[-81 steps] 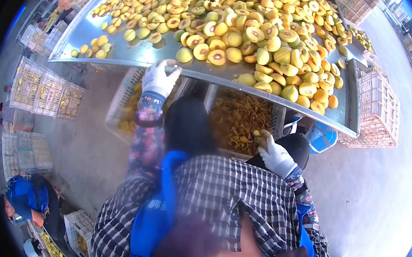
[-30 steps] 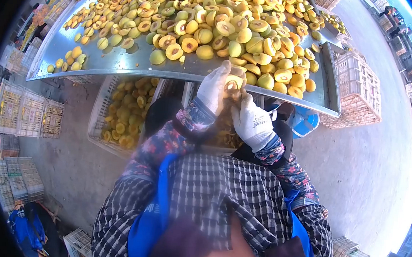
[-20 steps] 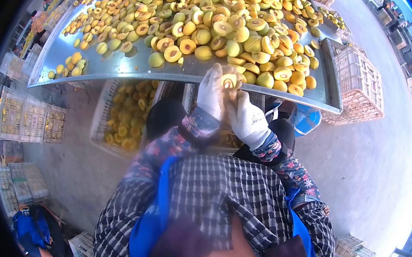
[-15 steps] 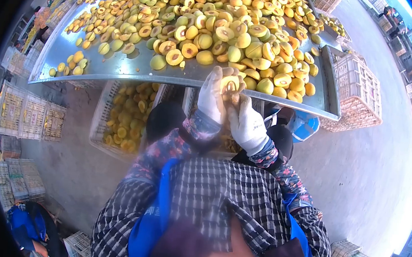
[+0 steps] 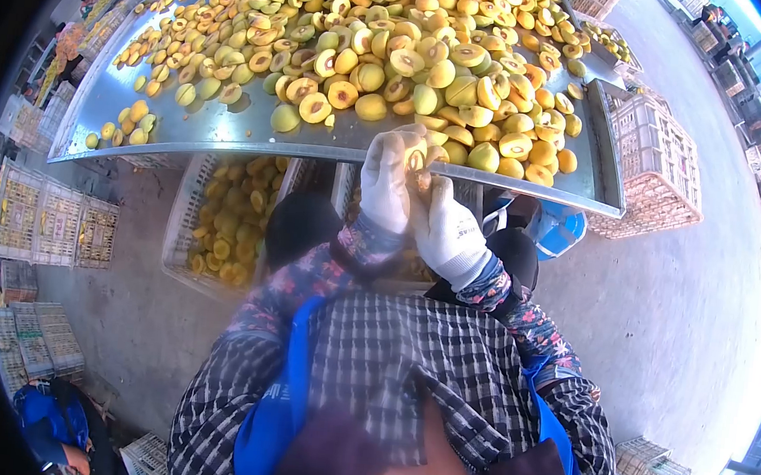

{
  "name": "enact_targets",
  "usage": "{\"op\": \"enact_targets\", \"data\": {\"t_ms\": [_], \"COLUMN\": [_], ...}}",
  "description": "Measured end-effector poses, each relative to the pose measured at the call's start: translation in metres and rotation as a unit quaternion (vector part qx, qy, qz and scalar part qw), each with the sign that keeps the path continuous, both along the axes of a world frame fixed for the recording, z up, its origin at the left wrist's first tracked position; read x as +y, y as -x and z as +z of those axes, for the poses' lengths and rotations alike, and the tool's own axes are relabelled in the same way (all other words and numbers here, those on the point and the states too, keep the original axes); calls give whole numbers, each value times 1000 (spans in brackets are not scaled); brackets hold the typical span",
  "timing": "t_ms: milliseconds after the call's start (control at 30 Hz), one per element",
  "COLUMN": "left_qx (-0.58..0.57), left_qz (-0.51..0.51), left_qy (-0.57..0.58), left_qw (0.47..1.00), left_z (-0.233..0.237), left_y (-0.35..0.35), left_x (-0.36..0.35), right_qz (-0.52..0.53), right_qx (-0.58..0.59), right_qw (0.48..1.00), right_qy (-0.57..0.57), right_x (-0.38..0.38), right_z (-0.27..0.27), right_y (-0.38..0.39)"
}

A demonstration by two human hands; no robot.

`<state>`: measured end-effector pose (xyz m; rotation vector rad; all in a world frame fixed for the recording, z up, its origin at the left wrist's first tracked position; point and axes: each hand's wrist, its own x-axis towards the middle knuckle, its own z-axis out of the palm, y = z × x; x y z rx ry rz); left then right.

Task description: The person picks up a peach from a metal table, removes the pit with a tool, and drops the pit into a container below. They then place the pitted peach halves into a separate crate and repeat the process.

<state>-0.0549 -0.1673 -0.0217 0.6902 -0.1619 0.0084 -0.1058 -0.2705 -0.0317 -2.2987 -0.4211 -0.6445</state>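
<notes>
My left hand (image 5: 385,182), in a stained white glove, is wrapped round a halved yellow peach (image 5: 415,158) with its cut face and brown centre turned up. Close against it, my right hand (image 5: 450,230), gloved too, has its fingers curled at the fruit's lower right side. What the right fingers hold is hidden; I cannot tell what it is. Both hands are just at the front edge of a metal table (image 5: 226,138). Beyond them lies a big heap of peach halves (image 5: 395,67), some with brown pits or hollows showing.
Under the table a white crate (image 5: 185,220) holds more peach halves. A stacked crate (image 5: 654,162) stands at the table's right end, with a blue-and-white container (image 5: 558,228) below the edge. More crates (image 5: 56,218) stand at left. A person (image 5: 56,426) is at lower left.
The view has shifted slightly. My hands stay together at the table edge, and the peach half has turned a little in my left hand.
</notes>
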Motion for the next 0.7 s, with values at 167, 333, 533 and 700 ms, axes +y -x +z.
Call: {"op": "enact_targets", "data": {"t_ms": [167, 333, 533, 700], "left_qx": [-49, -54, 94, 42], "left_qz": [15, 7, -81, -142], "left_qy": [-28, -56, -48, -111], "left_qw": [998, 997, 991, 983], "left_z": [-12, -12, 0, -1], "left_y": [-6, -5, -18, -23], "left_x": [0, 2, 10, 19], "right_qz": [19, -3, 53, 91], "right_qx": [30, -35, 161, 131], "right_qw": [999, 999, 983, 986], "right_qy": [-7, -18, -70, -43], "right_x": [3, 7, -8, -16], "right_z": [-8, -16, 5, -5], "right_y": [4, 5, 5, 2]}}
